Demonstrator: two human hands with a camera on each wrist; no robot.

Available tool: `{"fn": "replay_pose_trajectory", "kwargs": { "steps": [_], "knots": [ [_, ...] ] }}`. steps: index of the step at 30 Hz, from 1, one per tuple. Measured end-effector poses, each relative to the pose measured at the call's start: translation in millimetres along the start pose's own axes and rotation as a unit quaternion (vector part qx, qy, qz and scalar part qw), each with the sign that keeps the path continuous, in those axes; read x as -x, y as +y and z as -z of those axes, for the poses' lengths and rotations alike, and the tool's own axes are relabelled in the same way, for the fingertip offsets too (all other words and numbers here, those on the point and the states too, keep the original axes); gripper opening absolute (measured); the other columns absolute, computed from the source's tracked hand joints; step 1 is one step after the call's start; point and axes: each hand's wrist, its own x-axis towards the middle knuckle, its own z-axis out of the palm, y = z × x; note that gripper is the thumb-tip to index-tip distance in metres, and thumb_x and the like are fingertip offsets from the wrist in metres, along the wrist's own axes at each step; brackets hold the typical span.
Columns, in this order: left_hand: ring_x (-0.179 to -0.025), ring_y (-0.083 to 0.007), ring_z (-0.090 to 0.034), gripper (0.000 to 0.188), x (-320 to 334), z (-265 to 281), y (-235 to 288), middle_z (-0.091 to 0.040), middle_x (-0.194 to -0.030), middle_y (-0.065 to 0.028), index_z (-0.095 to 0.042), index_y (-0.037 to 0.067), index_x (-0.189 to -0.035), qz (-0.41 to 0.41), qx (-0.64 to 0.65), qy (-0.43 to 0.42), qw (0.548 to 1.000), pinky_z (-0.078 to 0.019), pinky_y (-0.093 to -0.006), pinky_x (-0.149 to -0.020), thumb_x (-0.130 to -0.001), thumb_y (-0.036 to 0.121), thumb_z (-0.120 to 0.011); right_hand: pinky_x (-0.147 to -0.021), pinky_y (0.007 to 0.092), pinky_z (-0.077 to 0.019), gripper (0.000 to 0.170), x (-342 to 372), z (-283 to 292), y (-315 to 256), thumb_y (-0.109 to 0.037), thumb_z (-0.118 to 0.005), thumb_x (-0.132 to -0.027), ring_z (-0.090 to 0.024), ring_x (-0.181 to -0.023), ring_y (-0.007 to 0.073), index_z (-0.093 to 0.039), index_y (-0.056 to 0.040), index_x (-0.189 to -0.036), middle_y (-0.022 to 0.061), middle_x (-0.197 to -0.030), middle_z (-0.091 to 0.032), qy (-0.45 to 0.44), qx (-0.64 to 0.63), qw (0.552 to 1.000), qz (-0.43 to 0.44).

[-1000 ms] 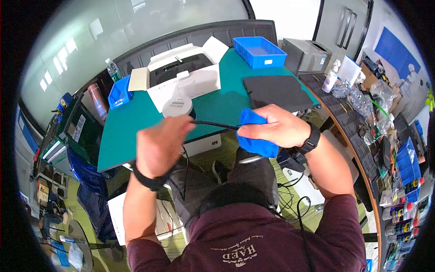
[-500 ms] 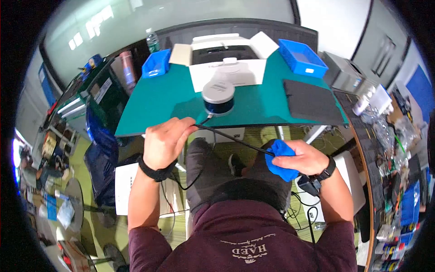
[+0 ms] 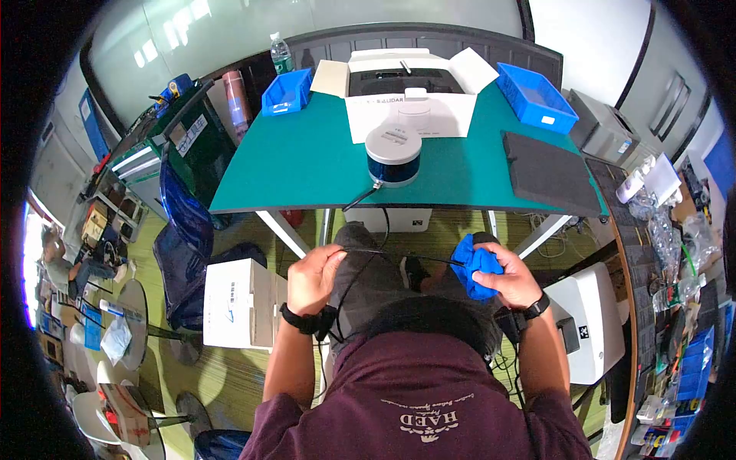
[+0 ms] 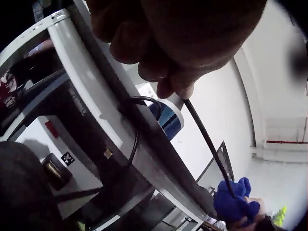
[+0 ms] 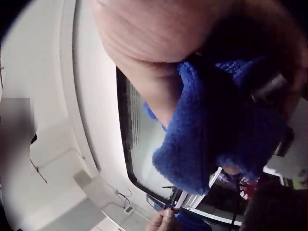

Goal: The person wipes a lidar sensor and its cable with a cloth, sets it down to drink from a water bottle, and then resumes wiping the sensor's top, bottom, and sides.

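Note:
My left hand [image 3: 313,282] pinches a black cable [image 3: 414,258] between thumb and forefinger, above the lap. A crumpled blue cloth [image 3: 468,268] is wrapped around the cable's other side, gripped by my right hand [image 3: 517,277]. Between the hands the cable runs nearly straight, also in the left wrist view, where the cloth [image 4: 231,204] is at the lower right. In the right wrist view, the cloth [image 5: 185,144] fills the palm and a small metallic part [image 5: 270,87] shows beside it. A round lidar sensor [image 3: 394,159] with silver top and dark blue band stands on the table, its cable hanging over the front edge.
Behind the sensor on the green table [image 3: 299,161] stands an opened white box [image 3: 452,115]. Blue bins [image 3: 537,100] sit on both sides, with a dark foam sheet [image 3: 548,169] at right. A white carton [image 3: 230,303] is left of the legs; a cluttered bench [image 3: 652,253] runs along the right.
Both hands have moved down from the table's front edge to over the lap. The stretch of cable between them has grown longer since the first frame. The head view has shifted; the sensor stays on the table.

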Motion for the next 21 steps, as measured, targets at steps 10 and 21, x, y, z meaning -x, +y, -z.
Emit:
{"fn": "replay_pose_trajectory", "kwargs": {
  "steps": [10, 21],
  "knots": [
    [-0.096, -0.0365, -0.071, 0.021, -3, -1, 5, -0.074, -0.103, -0.0152, -0.074, 0.004, -0.11, 0.013, -0.1, -0.03, 0.994, -0.0554, -0.0428, -0.084, -0.096, 0.021, -0.072, -0.088, 0.039, -0.0613, 0.031, -10, -28, 26, -0.005, -0.064, -0.101, -0.069, -0.109, 0.0216, -0.062, -0.0049, -0.133, 0.0098, -0.122, -0.07, 0.138, -0.213, 0.966, 0.049],
    [-0.108, -0.0379, -0.066, 0.034, -39, -60, 96, -0.071, -0.114, -0.0165, -0.072, 0.004, -0.118, -0.152, 0.005, -0.156, 0.976, -0.0509, -0.0468, -0.096, -0.089, 0.019, -0.079, -0.085, 0.0263, -0.0535, 0.016, -39, -64, 13, -0.006, -0.066, -0.102, -0.065, -0.093, 0.0087, -0.068, -0.0024, -0.117, 0.0017, -0.105, -0.072, 0.148, -0.13, 0.977, 0.084]
  ]
}}
